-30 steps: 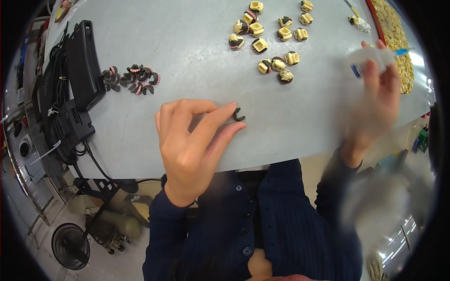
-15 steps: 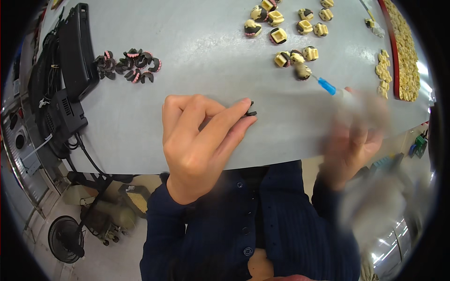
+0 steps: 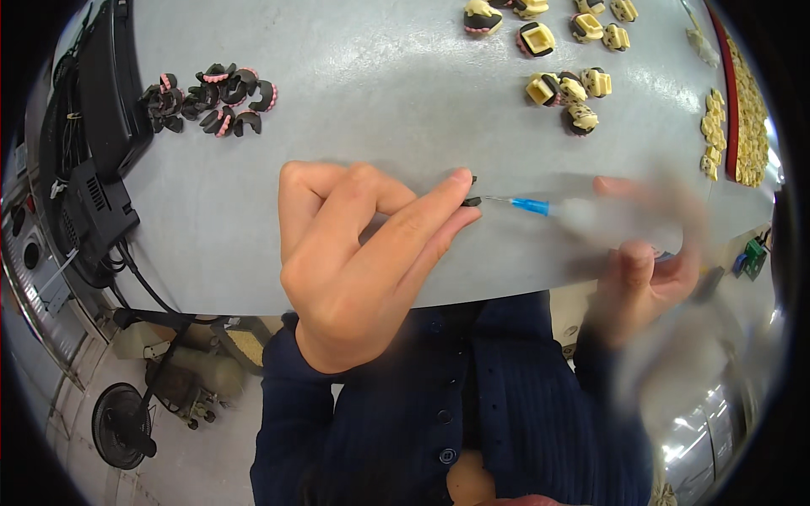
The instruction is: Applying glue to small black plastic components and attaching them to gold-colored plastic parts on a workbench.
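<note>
Between thumb and fingertips, my left hand (image 3: 363,261) pinches a small black curved piece (image 3: 472,201), mostly hidden by the fingers. My right hand (image 3: 645,270) is closed around a clear syringe (image 3: 582,218) with a blue needle hub (image 3: 531,207); haze blurs part of this hand and the barrel. The thin needle (image 3: 498,198) points left, its tip at or very close to the black piece. Farther off, a small group of cream-and-black figures (image 3: 580,118) lies on the grey table (image 3: 363,101).
Black curved pieces with pink edging (image 3: 221,97) lie at the left, beside a black device (image 3: 114,93) and cables. More cream-and-black figures (image 3: 536,38) are at the far right. Cream pieces (image 3: 713,135) sit next to a red-edged tray (image 3: 732,101) full of similar ones.
My right hand has brought the syringe needle from the far figures down and left to the black piece. My left hand still pinches that piece. The whole view has shifted slightly.
</note>
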The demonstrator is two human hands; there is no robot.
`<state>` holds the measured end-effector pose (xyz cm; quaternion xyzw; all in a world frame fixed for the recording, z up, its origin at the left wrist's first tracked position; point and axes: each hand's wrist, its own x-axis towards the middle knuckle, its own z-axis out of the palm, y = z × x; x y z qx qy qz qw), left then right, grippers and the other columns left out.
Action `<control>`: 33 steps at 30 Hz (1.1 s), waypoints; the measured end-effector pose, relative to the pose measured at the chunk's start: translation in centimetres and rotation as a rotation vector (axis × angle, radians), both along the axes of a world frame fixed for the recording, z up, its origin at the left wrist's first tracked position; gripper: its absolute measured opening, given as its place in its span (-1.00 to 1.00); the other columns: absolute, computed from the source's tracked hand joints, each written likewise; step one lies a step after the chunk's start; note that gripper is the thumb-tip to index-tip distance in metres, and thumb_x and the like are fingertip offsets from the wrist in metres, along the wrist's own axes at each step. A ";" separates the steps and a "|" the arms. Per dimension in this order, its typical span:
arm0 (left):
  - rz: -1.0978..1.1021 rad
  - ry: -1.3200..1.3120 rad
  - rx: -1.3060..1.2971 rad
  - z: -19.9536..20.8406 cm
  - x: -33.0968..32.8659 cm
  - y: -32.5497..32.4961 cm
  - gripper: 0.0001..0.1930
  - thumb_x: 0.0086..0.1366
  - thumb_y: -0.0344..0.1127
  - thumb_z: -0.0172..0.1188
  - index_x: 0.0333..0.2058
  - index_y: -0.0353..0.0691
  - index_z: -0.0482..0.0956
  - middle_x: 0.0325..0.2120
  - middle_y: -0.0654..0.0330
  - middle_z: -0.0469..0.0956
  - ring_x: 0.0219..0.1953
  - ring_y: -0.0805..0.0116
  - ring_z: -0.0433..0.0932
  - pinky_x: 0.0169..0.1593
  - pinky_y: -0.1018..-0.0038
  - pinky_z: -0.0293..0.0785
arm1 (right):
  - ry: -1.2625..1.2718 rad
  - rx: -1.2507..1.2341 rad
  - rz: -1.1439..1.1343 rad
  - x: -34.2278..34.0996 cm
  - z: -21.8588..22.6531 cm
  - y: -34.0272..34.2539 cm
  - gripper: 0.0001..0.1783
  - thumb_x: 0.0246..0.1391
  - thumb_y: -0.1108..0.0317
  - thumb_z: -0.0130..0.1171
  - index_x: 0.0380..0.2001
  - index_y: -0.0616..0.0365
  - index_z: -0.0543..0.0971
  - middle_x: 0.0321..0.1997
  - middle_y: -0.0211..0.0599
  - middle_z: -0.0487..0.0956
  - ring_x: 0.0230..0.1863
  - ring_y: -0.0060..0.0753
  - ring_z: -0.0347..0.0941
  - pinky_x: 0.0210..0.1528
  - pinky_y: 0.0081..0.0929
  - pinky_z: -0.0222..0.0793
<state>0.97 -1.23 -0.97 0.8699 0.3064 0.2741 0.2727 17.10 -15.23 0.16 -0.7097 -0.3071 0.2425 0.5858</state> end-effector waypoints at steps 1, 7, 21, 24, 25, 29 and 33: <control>0.000 0.001 -0.004 0.0 0.0 0.0 -0.55 -0.32 -0.45 0.54 -0.29 -0.11 0.77 -0.65 0.41 0.36 -0.46 0.40 0.22 -0.39 0.48 0.11 | 0.000 -0.008 0.021 0.0 0.0 0.0 -0.55 0.09 0.32 0.34 -0.08 0.27 0.36 -0.23 0.16 0.65 -0.18 -0.22 0.62 -0.09 -0.43 0.49; -0.009 0.004 -0.004 -0.1 0.1 0.0 -0.56 -0.30 -0.43 0.54 -0.29 -0.12 0.77 -0.64 0.42 0.38 -0.45 0.41 0.23 -0.38 0.49 0.12 | -0.023 0.071 0.061 0.1 -0.6 0.3 -0.56 0.05 0.41 0.35 -0.09 0.29 0.37 -0.25 0.18 0.65 -0.19 -0.21 0.63 -0.10 -0.43 0.51; -0.002 0.006 0.007 -0.2 0.0 0.0 -0.55 -0.31 -0.42 0.54 -0.29 -0.11 0.77 -0.64 0.41 0.38 -0.45 0.41 0.23 -0.38 0.50 0.13 | -0.053 0.046 0.049 0.0 -0.3 0.4 -0.58 0.04 0.43 0.34 -0.10 0.30 0.38 -0.26 0.16 0.66 -0.22 -0.23 0.63 -0.13 -0.48 0.50; -0.002 0.007 0.003 -0.1 0.1 0.0 -0.55 -0.31 -0.43 0.54 -0.28 -0.10 0.77 -0.64 0.42 0.38 -0.45 0.41 0.23 -0.38 0.50 0.13 | -0.037 0.067 0.037 0.0 -0.5 0.4 -0.57 0.04 0.43 0.36 -0.10 0.30 0.38 -0.26 0.17 0.66 -0.20 -0.22 0.63 -0.13 -0.48 0.50; -0.002 0.005 -0.004 -0.1 0.1 0.0 -0.55 -0.31 -0.43 0.54 -0.28 -0.10 0.77 -0.64 0.42 0.38 -0.45 0.41 0.23 -0.38 0.50 0.12 | -0.022 0.097 0.029 0.0 -0.6 0.4 -0.56 0.03 0.43 0.37 -0.10 0.30 0.38 -0.26 0.18 0.66 -0.19 -0.22 0.63 -0.12 -0.48 0.50; -0.008 0.003 -0.002 -0.2 0.1 -0.1 -0.55 -0.31 -0.44 0.54 -0.28 -0.10 0.77 -0.64 0.42 0.38 -0.45 0.41 0.23 -0.38 0.50 0.12 | -0.067 0.095 0.082 -0.2 -0.5 0.6 -0.54 0.01 0.45 0.38 -0.09 0.30 0.38 -0.24 0.20 0.65 -0.18 -0.20 0.64 -0.12 -0.46 0.51; -0.007 0.008 -0.010 -0.2 -0.1 -0.1 -0.55 -0.31 -0.44 0.54 -0.28 -0.11 0.77 -0.65 0.42 0.38 -0.46 0.42 0.23 -0.39 0.50 0.11 | -0.154 -0.209 -0.069 -1.2 0.5 0.9 -0.33 0.08 -0.14 0.28 -0.09 0.29 0.44 -0.22 -0.04 0.66 -0.15 -0.37 0.54 -0.03 -0.52 0.33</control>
